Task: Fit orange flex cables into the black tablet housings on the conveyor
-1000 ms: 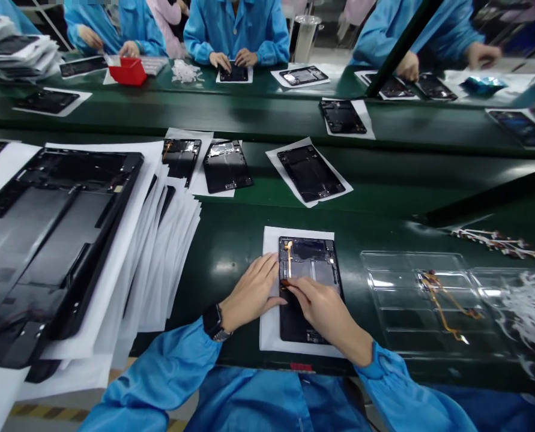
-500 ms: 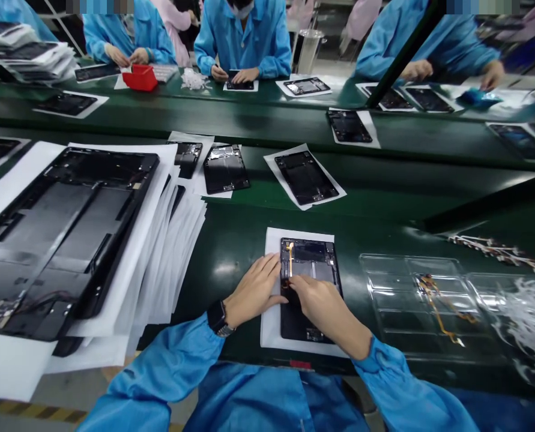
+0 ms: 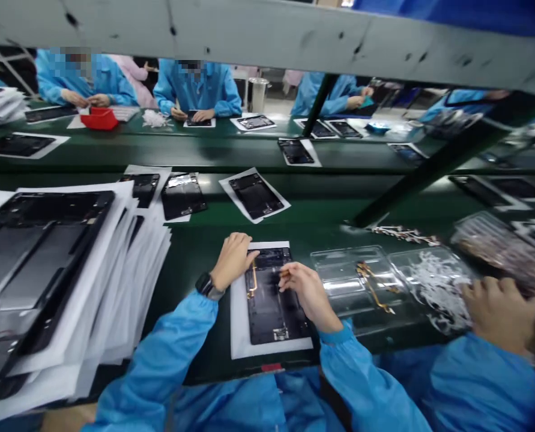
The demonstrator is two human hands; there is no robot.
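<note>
A black tablet back housing lies on a white paper sheet in front of me. An orange flex cable runs along its upper left side. My left hand, with a dark watch on the wrist, rests at the housing's upper left corner. Its fingers are stretched out, the thumb over the edge. Above the housing's right half is my right hand, fingers curled and tips pressed together. Whatever those fingertips may hold is too small to make out.
At left rises a tall stack of housings interleaved with paper. A clear tray at right holds orange flex cables; beside it are white strips. A co-worker's hand reaches there. A slanted green post stands beyond.
The camera view has shifted right. My right hand has moved off the flex cable to the housing's right side. My left hand slid up to the corner. A co-worker's arm has appeared at right.
</note>
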